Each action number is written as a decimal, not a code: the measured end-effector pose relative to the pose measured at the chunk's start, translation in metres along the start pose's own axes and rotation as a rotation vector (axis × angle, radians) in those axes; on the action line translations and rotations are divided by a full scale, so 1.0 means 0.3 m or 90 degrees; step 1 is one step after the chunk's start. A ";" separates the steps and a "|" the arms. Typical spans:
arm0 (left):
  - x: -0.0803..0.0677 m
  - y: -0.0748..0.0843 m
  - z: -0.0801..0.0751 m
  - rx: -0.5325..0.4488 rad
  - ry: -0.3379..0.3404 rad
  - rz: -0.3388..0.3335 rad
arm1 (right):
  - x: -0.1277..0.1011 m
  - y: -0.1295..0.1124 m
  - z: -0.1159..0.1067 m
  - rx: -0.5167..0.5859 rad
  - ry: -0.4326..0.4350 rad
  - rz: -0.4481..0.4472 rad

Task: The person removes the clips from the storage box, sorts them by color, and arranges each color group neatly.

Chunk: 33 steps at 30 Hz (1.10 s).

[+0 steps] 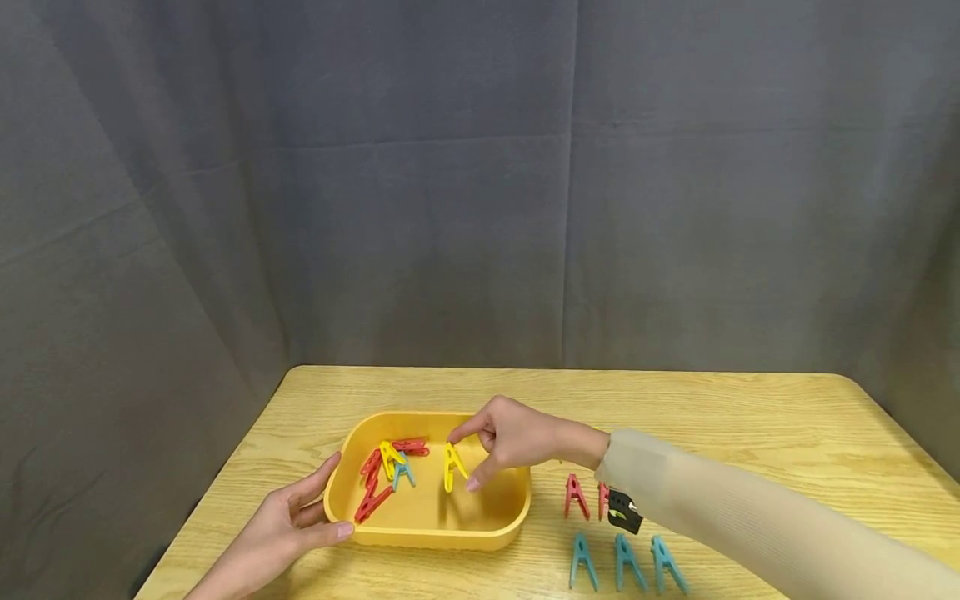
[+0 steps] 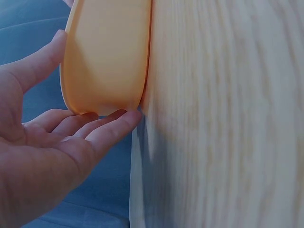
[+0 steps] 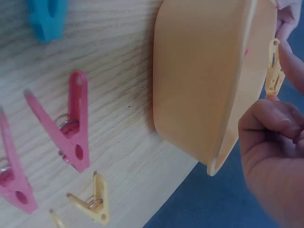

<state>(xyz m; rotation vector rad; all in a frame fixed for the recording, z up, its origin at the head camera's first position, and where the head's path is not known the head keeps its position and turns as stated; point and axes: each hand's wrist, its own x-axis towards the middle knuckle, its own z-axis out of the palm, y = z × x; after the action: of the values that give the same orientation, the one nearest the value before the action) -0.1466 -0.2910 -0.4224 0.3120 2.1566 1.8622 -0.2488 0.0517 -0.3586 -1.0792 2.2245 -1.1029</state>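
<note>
My right hand is over the right half of a yellow plastic tub. It pinches a yellow clothespin between thumb and index finger, and the right wrist view shows the same clothespin between the fingertips, near the rim. At the tub's left end, my left hand touches the outside, thumb at the front corner and fingers spread along the end wall. Inside the tub's left half lie several red clothespins, a yellow clothespin and a blue one.
To the tub's right, red clothespins stand in a row, partly covered by my right sleeve. Blue-green clothespins line up nearer the front. Yellow clothespins show in the right wrist view. A grey curtain hangs behind the wooden table.
</note>
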 end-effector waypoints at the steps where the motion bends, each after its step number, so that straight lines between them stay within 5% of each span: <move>1: 0.000 -0.001 -0.001 0.000 0.000 0.000 | -0.008 -0.002 -0.001 0.000 0.007 0.005; 33: -0.005 -0.003 -0.014 -0.003 0.001 0.002 | -0.317 0.062 -0.107 0.067 0.148 0.078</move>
<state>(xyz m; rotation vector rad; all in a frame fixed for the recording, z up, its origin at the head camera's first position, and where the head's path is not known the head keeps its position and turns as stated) -0.1466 -0.2955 -0.4226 0.3123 2.1540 1.8691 -0.2210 0.1495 -0.3512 -0.7954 2.3433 -1.3325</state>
